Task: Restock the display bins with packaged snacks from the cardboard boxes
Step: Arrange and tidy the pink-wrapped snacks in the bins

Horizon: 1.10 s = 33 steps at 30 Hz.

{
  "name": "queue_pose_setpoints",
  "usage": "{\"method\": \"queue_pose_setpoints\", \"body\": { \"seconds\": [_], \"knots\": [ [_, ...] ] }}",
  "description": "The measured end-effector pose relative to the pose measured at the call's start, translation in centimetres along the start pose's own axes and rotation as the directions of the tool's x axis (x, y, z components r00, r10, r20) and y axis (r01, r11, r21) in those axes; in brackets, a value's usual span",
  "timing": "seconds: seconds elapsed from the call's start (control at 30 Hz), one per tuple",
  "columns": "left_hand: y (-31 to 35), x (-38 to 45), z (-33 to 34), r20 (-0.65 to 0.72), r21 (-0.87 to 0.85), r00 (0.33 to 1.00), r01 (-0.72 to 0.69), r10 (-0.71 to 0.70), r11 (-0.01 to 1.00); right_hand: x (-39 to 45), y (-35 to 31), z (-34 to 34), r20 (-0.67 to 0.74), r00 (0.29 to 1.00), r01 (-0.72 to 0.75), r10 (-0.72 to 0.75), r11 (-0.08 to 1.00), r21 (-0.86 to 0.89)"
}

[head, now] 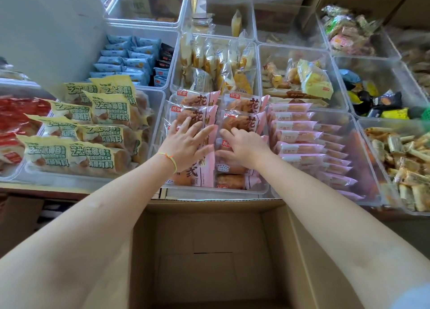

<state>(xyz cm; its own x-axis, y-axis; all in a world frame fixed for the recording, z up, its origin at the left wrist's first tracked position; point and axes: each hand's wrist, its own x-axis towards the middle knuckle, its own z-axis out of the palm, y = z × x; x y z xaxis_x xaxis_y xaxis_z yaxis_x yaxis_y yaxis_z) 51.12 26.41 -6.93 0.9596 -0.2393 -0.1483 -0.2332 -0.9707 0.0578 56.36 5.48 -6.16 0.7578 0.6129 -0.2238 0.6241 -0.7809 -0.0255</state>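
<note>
My bins (210,193) are clear, glossy plastic. The snack packets (242,104) are shiny film. My box (274,250) is matt brown cardboard.

Pink bread packets (244,105) read "桃李" and "花"; yellow packets (109,108) read "芝士味椰蓉", "有颜有料".

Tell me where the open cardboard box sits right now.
Head view, bottom centre: the cardboard box sits between both forearms, directly below the clear bin of pink bread packs.
</note>
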Motion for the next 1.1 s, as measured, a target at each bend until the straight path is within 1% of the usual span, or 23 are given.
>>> {"method": "queue_pose_setpoints", "body": {
  "seconds": [0.07, 0.1, 0.17, 0.33, 0.43, 0.5, 0.57, 0.6, 0.63, 0.7, 0.77, 0.8, 0.9, 0.97, 1.03, 1.1],
  "knots": [
    [0.0, 0.0, 0.2, -0.024, -0.009, 1.0, 0.012, -0.012, 1.0, -0.1, -0.1, 0.4, -0.099, 0.993, 0.064, -0.067, 0.997, -0.036],
    [0.1, 0.0, 0.2, -0.035, -0.009, 0.999, 0.019, -0.019, 1.0, 0.1, -0.1, 0.5, -0.125, 0.988, 0.086, -0.092, 0.995, -0.051],
    [0.4, 0.3, 0.3, -0.059, 0.002, 0.998, 0.031, -0.03, 1.0, 0.5, -0.2, 0.2, -0.118, 0.988, 0.093, -0.101, 0.993, -0.078],
    [1.1, 0.9, 0.3, -0.121, 0.007, 0.992, 0.043, -0.042, 0.999, 0.9, -0.6, 0.7, -0.086, 0.994, 0.051, -0.063, 0.989, -0.136],
    [1.2, 0.9, 0.2, -0.153, -0.007, 0.987, 0.042, -0.043, 0.999, 0.6, -0.4, 0.4, -0.085, 0.996, -0.019, 0.014, 0.998, -0.057],
    [1.5, 0.8, -0.1, -0.209, -0.026, 0.977, 0.03, -0.034, 0.999, 0.5, 0.7, -0.6, -0.147, 0.987, -0.064, 0.066, 0.998, 0.023],
    [2.4, 0.8, -0.8, -0.262, -0.012, 0.964, -0.045, 0.04, 0.999, 1.0, 2.3, -1.9, -0.256, 0.957, -0.116, 0.136, 0.989, 0.09],
    [3.0, 1.0, -1.1, -0.268, 0.01, 0.959, -0.096, 0.095, 0.995, 1.5, 3.2, -2.6, -0.288, 0.942, -0.142, 0.171, 0.983, 0.12],
    [3.8, 1.2, -1.3, -0.255, 0.043, 0.955, -0.145, 0.151, 0.988, 2.2, 4.1, -3.0, -0.287, 0.938, -0.158, 0.196, 0.976, 0.151],
    [5.6, 1.9, -1.1, -0.194, 0.12, 0.954, -0.207, 0.228, 0.971, 3.5, 5.2, -3.5, -0.19, 0.958, -0.171, 0.213, 0.961, 0.217],
    [6.9, 2.6, -0.2, -0.128, 0.179, 0.965, -0.205, 0.23, 0.962, 4.6, 5.6, -3.4, -0.072, 0.976, -0.181, 0.203, 0.953, 0.243],
    [7.2, 2.9, 0.2, -0.102, 0.203, 0.972, -0.188, 0.211, 0.961, 5.0, 5.6, -3.2, -0.041, 0.98, -0.18, 0.196, 0.952, 0.249],
    [7.1, 3.4, 0.6, -0.071, 0.262, 0.984, -0.138, 0.162, 0.955, 5.8, 5.3, -3.0, -0.019, 0.986, -0.152, 0.166, 0.939, 0.308],
    [6.8, 3.5, 0.8, -0.084, 0.276, 0.981, -0.145, 0.174, 0.95, 6.1, 5.0, -2.9, 0.04, 0.989, -0.15, 0.145, 0.947, 0.283],
    [6.5, 3.7, 1.3, -0.134, 0.251, 0.964, -0.192, 0.23, 0.949, 6.2, 5.0, -2.8, 0.095, 0.987, -0.151, 0.132, 0.958, 0.244],
    [6.3, 3.8, 1.4, -0.198, 0.214, 0.939, -0.237, 0.28, 0.947, 6.0, 4.9, -2.8, 0.09, 0.989, -0.133, 0.115, 0.964, 0.231]
  ]
}}
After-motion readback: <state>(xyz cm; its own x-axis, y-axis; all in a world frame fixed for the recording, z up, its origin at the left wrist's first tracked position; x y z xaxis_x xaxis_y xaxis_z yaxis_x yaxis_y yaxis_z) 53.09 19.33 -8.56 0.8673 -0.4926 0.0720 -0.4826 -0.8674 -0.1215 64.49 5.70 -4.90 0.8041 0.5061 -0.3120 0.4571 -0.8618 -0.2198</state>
